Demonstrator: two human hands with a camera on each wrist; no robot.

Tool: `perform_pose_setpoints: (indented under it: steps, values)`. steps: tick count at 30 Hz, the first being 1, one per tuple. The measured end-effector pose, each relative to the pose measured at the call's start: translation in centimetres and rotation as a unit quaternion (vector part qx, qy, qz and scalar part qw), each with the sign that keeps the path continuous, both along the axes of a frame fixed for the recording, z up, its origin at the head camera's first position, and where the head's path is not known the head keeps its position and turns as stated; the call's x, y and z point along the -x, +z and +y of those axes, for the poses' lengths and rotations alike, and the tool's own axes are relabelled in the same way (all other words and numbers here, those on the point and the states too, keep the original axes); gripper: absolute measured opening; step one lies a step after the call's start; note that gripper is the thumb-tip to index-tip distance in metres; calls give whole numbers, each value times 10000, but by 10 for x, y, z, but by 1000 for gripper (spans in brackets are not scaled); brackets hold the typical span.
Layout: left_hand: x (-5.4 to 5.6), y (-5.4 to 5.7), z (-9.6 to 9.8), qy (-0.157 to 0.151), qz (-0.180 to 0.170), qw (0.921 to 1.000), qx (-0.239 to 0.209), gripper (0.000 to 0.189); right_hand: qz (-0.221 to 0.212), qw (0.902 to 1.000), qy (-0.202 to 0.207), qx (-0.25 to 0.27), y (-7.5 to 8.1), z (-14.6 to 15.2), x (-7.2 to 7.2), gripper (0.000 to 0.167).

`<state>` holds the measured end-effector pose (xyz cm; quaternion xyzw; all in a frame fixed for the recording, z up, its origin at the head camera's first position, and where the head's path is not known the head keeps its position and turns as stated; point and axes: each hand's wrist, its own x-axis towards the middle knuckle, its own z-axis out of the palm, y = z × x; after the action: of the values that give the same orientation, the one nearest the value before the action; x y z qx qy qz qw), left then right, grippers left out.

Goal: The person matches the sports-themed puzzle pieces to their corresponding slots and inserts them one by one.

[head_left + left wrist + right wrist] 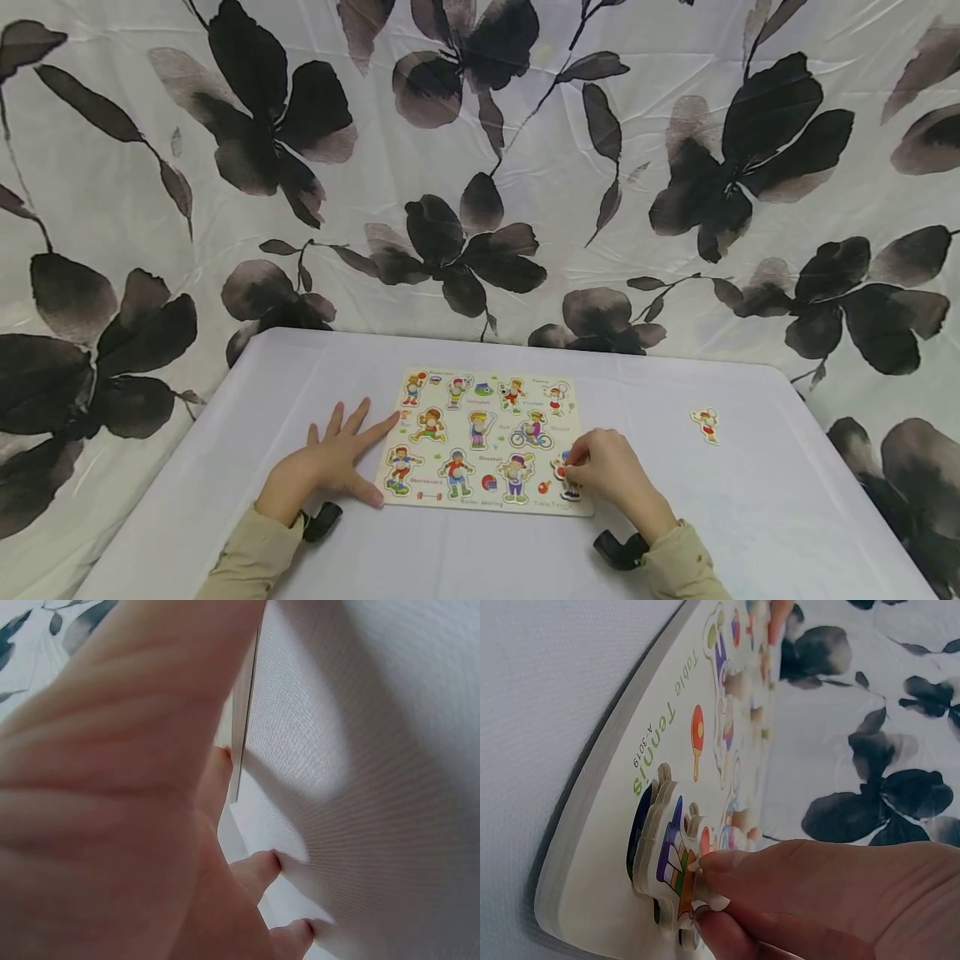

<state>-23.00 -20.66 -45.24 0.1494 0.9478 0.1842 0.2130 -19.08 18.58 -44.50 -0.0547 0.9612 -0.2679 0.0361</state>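
Observation:
A wooden knob puzzle board (457, 427) with cartoon sports figures lies on the white table. My left hand (330, 460) is spread flat at its left side, thumb and index finger touching the board edge. In the left wrist view, other fingertips (259, 871) rest on the tabletop. My right hand (613, 471) pinches the knob of a table tennis player piece (673, 859) at the board's lower right corner. That piece sits tilted and partly raised over its dark recess, as the right wrist view shows. The fingers hide part of it.
One loose figure piece (707, 426) in red and yellow lies on the table (750, 517) to the right of the board. Behind the table's far edge hangs a white cloth (337, 217) with dark flowers. Black wrist cameras (621, 551) sit below both hands.

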Motion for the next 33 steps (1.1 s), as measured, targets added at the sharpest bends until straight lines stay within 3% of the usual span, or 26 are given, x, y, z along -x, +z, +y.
perform_pose_setpoints:
  steps: [33]
  values:
    - [2,-3,0,9,-14,10000,23,129,10,9997,185,-144,0,-2,-3,19]
